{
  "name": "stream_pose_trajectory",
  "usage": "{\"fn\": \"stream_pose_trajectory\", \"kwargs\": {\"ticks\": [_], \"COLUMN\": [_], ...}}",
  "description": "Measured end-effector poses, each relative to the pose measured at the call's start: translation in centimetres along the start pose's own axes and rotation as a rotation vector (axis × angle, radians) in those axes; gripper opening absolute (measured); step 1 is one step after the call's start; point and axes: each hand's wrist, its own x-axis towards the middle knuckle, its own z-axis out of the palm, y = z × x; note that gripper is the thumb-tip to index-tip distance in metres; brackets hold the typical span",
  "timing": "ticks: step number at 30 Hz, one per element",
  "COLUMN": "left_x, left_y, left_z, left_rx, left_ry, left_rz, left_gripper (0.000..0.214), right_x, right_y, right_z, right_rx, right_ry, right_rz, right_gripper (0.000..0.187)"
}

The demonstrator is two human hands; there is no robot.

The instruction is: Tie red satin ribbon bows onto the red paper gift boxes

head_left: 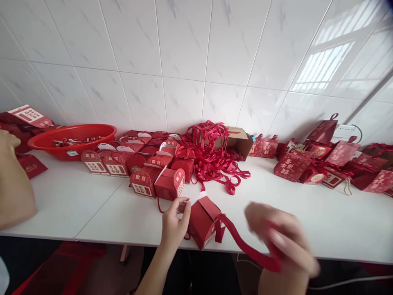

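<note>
A small red gift box [203, 221] sits near the front edge of the white table [76, 200]. My left hand [175, 221] pinches its left side with the fingers closed on it. A red ribbon [245, 246] runs from the box to my right hand [281, 239], which is blurred by motion and wrapped around the ribbon's far end.
Several finished red boxes [144, 164] stand in rows behind. A heap of loose red ribbons [215, 155] spills from a cardboard box [239, 139]. A red basin [72, 139] is at the left, red gift bags [331, 162] at the right. Another person's arm [14, 184] is at the left edge.
</note>
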Motion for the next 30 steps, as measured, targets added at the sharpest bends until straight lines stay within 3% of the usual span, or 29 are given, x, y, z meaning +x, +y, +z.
{"fn": "stream_pose_trajectory", "kwargs": {"ticks": [4, 9, 23, 30], "left_x": [-0.5, -0.7, -1.1, -1.6], "left_y": [0.1, 0.2, 0.2, 0.9], "left_z": [-0.3, -0.4, -0.2, -0.7], "left_rx": [-0.041, -0.047, -0.042, -0.005], "left_ry": [0.027, 0.017, 0.015, -0.005], "left_rz": [-0.069, -0.068, -0.029, 0.079], "left_gripper": [0.023, 0.021, 0.017, 0.025], "right_x": [5.0, 6.3, 6.3, 6.8], "right_y": [2.3, 5.0, 5.7, 5.2], "right_z": [4.0, 7.0, 7.3, 7.4], "right_rx": [0.082, 0.006, -0.03, -0.043], "right_ry": [-0.12, -0.228, -0.212, -0.292], "right_rz": [0.071, 0.237, 0.301, 0.292], "right_gripper": [0.028, 0.028, 0.023, 0.024]}}
